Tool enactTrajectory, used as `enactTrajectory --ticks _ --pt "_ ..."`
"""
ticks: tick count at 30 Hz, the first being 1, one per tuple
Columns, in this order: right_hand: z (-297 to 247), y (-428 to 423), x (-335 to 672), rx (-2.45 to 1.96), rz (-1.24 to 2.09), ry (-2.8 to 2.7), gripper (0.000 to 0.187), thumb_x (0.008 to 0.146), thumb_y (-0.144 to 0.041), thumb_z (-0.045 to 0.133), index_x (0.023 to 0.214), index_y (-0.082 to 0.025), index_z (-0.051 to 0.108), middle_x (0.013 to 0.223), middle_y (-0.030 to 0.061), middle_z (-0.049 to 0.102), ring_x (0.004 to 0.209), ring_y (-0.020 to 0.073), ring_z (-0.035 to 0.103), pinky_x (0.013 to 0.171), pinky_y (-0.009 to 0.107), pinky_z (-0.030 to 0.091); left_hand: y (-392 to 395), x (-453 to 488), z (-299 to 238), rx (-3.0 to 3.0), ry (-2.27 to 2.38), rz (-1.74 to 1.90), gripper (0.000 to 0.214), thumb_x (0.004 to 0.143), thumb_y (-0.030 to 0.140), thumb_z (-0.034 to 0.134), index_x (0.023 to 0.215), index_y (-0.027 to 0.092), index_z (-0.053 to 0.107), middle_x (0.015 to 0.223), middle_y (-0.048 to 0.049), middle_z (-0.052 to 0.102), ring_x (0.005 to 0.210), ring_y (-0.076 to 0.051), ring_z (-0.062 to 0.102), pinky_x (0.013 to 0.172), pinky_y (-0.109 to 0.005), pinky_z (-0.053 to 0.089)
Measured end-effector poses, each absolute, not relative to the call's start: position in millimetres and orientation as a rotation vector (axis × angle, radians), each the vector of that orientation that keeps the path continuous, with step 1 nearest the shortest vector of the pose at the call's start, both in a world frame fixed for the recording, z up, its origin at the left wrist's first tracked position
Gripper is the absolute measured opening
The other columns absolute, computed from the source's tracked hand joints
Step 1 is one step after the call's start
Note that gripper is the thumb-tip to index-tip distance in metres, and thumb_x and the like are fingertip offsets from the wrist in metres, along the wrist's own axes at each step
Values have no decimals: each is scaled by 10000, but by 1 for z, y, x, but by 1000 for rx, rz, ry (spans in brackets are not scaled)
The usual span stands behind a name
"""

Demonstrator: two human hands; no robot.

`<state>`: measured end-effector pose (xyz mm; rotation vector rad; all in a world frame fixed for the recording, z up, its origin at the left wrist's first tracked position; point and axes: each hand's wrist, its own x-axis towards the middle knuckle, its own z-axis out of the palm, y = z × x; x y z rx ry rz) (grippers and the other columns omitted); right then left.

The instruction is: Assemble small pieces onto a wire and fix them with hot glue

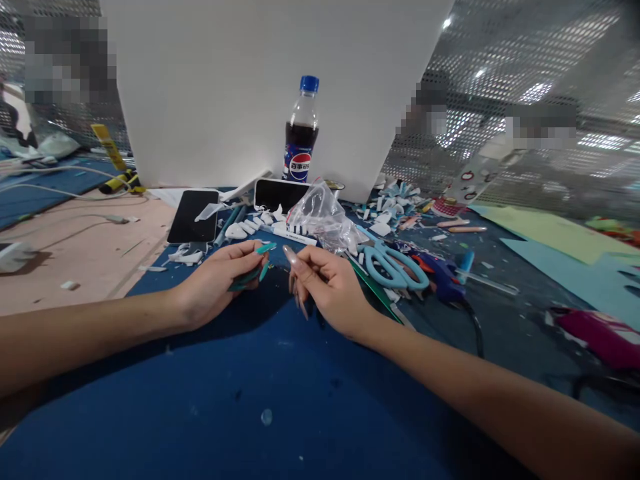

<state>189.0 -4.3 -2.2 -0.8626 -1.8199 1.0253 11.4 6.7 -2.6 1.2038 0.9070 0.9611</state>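
My left hand is closed, its thumb and fingers pinching a teal piece whose kind I cannot make out. Teal shows at the fingertips and below them. Just to the right, my right hand has its long-nailed thumb pointing at the left fingertips, a small gap between. Its fingers are curled inward; whether anything small sits in them is hidden. Both hands are above the blue mat. Beyond them lie a white marker and a clear plastic bag. Light-blue scissors rest beside my right hand.
A cola bottle stands before a white panel. Two phones, one lying flat and one propped up, are behind my hands. Scraps, a blue glue gun and coloured sheets cover the right side.
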Motion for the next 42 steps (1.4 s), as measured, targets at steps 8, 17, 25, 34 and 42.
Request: enactTrajectory --ticks 8,17,25,34,42 --pt "2 -16 187 -890 608 -2060 260 922 -231 409 671 -198 469 459 -54 490 406 73 495 484 221 409 5 11 1 1167 921 909 202 753 278 580 615 162 490 639 17 443 563 -77 386 535 -203 349" --pt "2 -17 185 -926 439 -2064 261 906 -194 424 645 -205 434 532 -22 502 518 103 504 529 243 398 6 10 1 1171 923 920 219 740 288 595 584 165 504 611 17 465 555 -84 412 542 -217 371" --pt "2 -17 185 -927 465 -2053 257 907 -199 418 651 -207 439 540 -17 507 519 107 506 517 245 394 5 12 3 1172 894 924 220 750 263 582 576 157 498 603 16 457 552 -78 408 530 -204 366" --pt "1 -18 185 -907 467 -2059 251 909 -192 411 659 -211 429 537 -20 505 513 106 503 512 246 397 5 11 3 1193 911 918 221 746 284 581 581 163 497 611 16 452 558 -85 400 540 -217 360" --pt "2 -18 185 -917 449 -2075 258 909 -191 412 652 -207 426 531 -24 501 505 100 495 519 245 388 5 10 2 1143 869 914 222 758 261 590 579 154 512 607 19 463 569 -75 406 549 -198 351"
